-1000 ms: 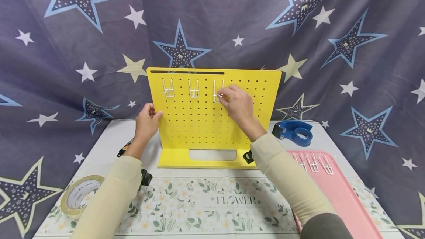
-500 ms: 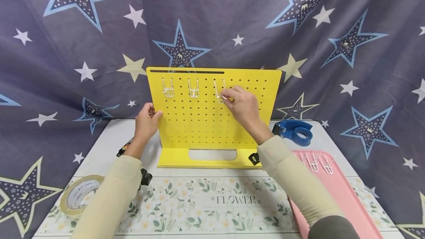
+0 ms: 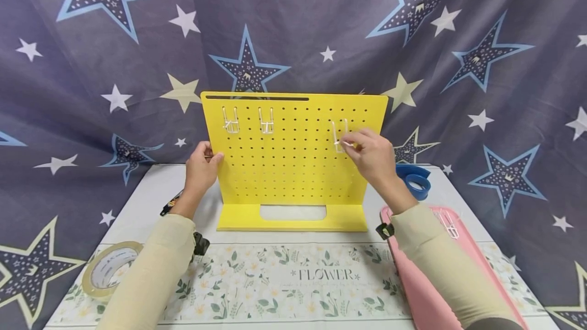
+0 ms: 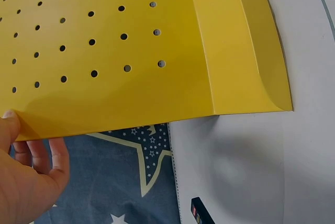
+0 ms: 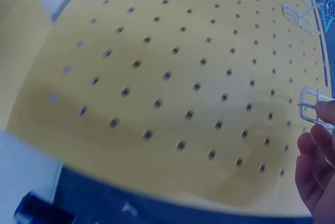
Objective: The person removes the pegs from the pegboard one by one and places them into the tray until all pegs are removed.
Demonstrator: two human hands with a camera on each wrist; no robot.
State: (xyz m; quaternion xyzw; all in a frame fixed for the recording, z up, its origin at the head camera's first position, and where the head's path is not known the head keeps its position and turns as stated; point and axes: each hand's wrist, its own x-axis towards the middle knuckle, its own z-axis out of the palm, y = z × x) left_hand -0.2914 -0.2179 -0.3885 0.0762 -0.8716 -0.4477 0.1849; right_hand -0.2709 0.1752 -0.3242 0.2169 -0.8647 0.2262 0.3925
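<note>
A yellow pegboard [image 3: 275, 167] stands upright on its foot. My left hand [image 3: 201, 169] grips its left edge, thumb on the front and fingers curled behind, as the left wrist view also shows. In my right hand [image 3: 373, 159] a white wire pegboard hook [image 3: 336, 141] is pinched at its lower end, in front of the board's right part. The right wrist view shows the thumb on the held hook's frame [image 5: 309, 104]. Two more white hooks hang in the upper left holes, the outer hook [image 3: 232, 121] and the inner hook [image 3: 266, 121].
A pink tray [image 3: 426, 289] with several white hooks [image 3: 449, 225] lies at the right, partly under my right forearm. The blue tape dispenser [image 3: 415, 182] stands behind it. At the left are a tape roll [image 3: 110, 269] and a dark, thin object [image 3: 171, 202]. A star-patterned curtain [image 3: 293, 24] hangs behind.
The white hook at the third spot on the top row has come off the board, and my right hand has carried it right and slightly down. My left hand keeps its grip.
</note>
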